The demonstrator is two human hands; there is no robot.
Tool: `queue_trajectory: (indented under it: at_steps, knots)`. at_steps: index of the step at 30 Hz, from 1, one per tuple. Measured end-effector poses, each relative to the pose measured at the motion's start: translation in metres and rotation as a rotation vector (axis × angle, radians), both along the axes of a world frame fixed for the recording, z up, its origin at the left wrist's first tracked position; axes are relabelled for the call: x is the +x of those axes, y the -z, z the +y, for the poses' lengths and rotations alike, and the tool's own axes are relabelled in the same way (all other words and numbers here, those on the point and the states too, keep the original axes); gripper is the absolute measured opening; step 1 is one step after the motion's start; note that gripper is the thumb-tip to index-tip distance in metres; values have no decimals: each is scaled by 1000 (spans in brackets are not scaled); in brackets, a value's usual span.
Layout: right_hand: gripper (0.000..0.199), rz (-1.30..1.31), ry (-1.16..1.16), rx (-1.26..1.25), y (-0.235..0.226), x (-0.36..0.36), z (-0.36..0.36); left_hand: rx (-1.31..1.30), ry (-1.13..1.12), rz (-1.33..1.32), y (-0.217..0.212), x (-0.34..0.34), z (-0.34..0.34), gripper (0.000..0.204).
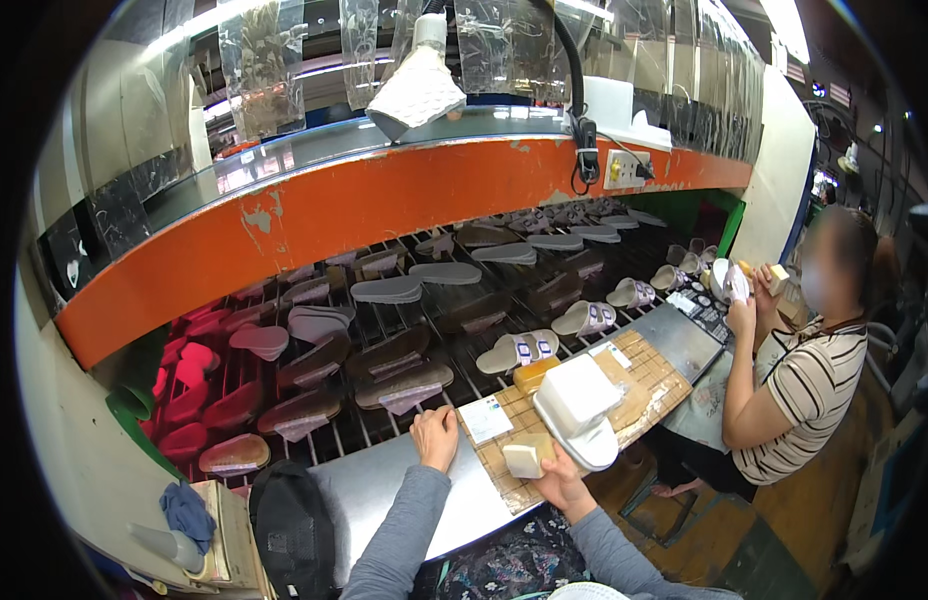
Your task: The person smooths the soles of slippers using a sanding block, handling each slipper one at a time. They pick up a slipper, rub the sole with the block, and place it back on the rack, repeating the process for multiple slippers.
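My left hand rests at the far edge of the metal ledge, beside the conveyor, its fingers loosely curled with nothing visible in them. In my right hand is a cream sponge block, held over the near part of a grid-patterned board. Just beyond that hand, a white box-like piece stands by a white sole-shaped piece; I cannot tell whether they are joined. A yellow block lies behind them. A printed white card lies on the board between my hands.
Sandals with buckled straps and grey soles lie in rows on the roller conveyor under an orange beam. A black bag is at the left. On the right sits a co-worker, handling a pale piece and a block.
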State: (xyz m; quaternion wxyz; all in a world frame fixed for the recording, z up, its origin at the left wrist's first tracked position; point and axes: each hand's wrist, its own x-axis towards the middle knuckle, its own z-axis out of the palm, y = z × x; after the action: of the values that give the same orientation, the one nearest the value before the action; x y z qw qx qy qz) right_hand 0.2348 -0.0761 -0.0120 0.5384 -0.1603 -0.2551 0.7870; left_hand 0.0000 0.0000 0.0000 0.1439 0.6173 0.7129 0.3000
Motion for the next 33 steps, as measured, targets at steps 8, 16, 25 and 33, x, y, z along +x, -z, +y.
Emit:
queue_trajectory:
  at_steps: [8,16,25,33]
  knots:
    - [72,-1,-7,23,-7,2,4,297,366,129,4,28,14,30]
    - [69,140,-77,-22,-10,1,9,206,424,-115,13,8,21,25]
    - [75,115,-84,-32,-7,3,10,221,415,-109,16,9,22,26]
    - [72,124,-71,-27,-2,3,10,233,429,-123,15,10,21,25]
